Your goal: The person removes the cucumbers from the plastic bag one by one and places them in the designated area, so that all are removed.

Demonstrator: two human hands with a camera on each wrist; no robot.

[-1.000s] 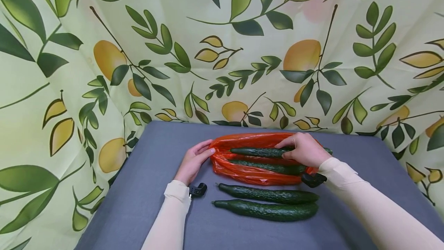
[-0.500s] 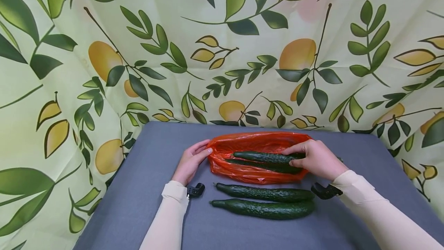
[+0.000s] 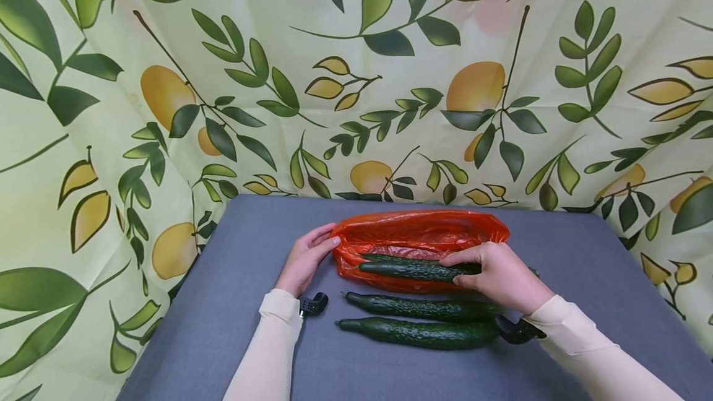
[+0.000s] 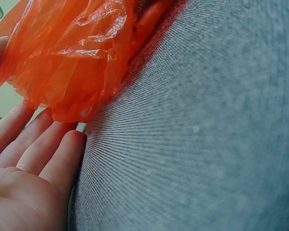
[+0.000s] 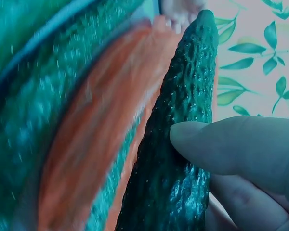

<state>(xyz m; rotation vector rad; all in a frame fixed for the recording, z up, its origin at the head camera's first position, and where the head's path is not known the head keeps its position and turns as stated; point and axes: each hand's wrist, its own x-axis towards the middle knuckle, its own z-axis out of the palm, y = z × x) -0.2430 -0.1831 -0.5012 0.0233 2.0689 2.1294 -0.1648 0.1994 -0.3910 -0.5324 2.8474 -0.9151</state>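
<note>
A red plastic bag [image 3: 423, 228] lies spread on the table, its mouth gaping. At its left end my left hand [image 3: 306, 258] pinches the bag's edge, thumb in front and fingers behind; the left wrist view shows the fingers [image 4: 62, 154] under the crinkled plastic [image 4: 82, 57]. My right hand [image 3: 504, 274] grips a dark green, bumpy cucumber [image 3: 406, 270] over the bag's opening, thumb on its near side. That cucumber [image 5: 183, 125] fills the middle of the right wrist view. Behind it, partly hidden, another cucumber [image 3: 375, 257] lies in the bag.
Two more cucumbers, an upper one [image 3: 412, 307] and a lower one [image 3: 418, 334], lie side by side in front of the bag. The grey table [image 3: 239, 314] ends at a leaf-and-fruit patterned cloth [image 3: 367, 135] behind and at the sides.
My right hand has carried its cucumber from the back of the bag toward the front, over the other one inside. My left hand keeps its hold on the bag's edge.
</note>
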